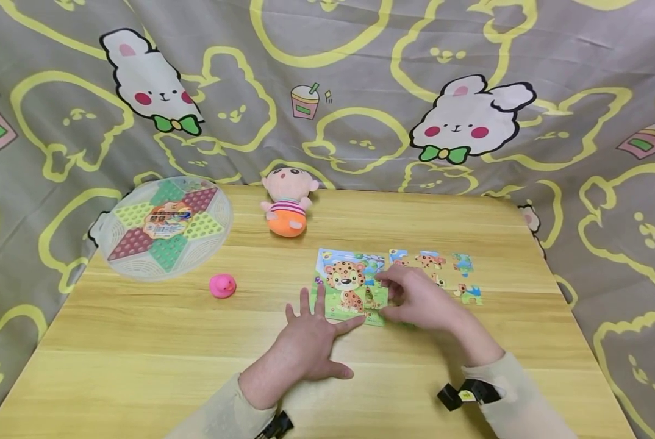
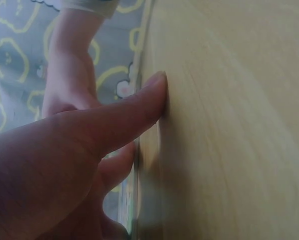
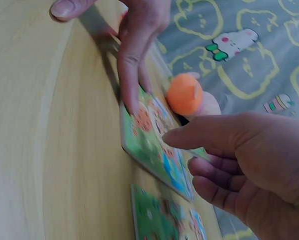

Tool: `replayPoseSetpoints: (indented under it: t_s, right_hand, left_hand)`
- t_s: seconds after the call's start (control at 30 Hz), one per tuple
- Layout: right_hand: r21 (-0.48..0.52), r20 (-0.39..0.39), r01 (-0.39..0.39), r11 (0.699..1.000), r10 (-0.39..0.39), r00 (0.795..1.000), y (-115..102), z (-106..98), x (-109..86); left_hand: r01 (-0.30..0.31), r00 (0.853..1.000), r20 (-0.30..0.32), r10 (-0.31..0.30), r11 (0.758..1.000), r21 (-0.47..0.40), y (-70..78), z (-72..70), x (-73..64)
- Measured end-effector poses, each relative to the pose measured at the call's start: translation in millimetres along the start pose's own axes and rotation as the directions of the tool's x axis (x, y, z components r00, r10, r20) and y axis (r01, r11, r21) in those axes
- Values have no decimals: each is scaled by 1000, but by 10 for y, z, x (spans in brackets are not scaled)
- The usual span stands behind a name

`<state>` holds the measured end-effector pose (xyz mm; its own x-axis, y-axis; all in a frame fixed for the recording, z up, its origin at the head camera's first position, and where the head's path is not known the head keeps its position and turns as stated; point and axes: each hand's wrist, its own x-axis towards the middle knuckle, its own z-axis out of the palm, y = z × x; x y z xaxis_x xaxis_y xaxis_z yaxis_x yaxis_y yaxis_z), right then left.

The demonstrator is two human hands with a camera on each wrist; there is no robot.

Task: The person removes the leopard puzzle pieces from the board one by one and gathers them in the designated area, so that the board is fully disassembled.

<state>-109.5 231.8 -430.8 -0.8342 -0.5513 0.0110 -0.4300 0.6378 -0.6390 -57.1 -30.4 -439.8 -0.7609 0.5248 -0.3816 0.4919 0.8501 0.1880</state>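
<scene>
A jigsaw puzzle (image 1: 338, 312) with a cartoon leopard lies flat on the wooden table, in front of me. My left hand (image 1: 305, 344) is spread beside it with straight fingers; in the right wrist view its fingertips rest on the puzzle's edge. At the puzzle's right side is my right hand (image 1: 423, 299), thumb and fingers bent. A small green-edged puzzle piece (image 3: 200, 153) shows between them in the right wrist view, mostly hidden by the fingers. Loose puzzle pieces (image 1: 468, 292) lie to the right, some partly behind that hand.
A pink toy duck (image 1: 222, 286) sits left of the puzzle. Behind stands a plush doll (image 1: 287, 210) with an orange bottom. A round Chinese checkers board (image 1: 165, 228) lies at the back left. Patterned grey curtain (image 1: 360, 79) encloses the table's back and sides.
</scene>
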Motion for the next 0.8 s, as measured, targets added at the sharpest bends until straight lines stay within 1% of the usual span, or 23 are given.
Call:
replayPoseSetpoints:
  t_s: [0.13,0.27,0.37,0.53,0.7,0.8]
  right_hand:
    - [23,-52,5,1000,-4,999,107,-94,-190]
    - [49,-115,25,998,-20,993,222,-196,-406]
    - [57,-145,40,998,-31,989,312,-277,-577]
    - [50,-155,39,998,-31,987,485,-419,-880]
    - [48,-144,34,998,-27,989,657,-520,-1157]
    - [37,-121,-1,999,5,993,724,-568,-1276]
  left_hand:
    - [4,1000,-3,-4,1000,-5,2,3,-6]
    - [5,1000,-3,-5,1000,-19,4,7,-12]
    - [5,1000,-4,-5,1000,-19,2,12,-14]
    - [1,1000,-14,-2,1000,-19,-3,16,-11]
    - [9,1000,-11,-9,1000,-27,2,6,-8]
    - [18,1000,-8,-18,999,-27,5,3,-2]
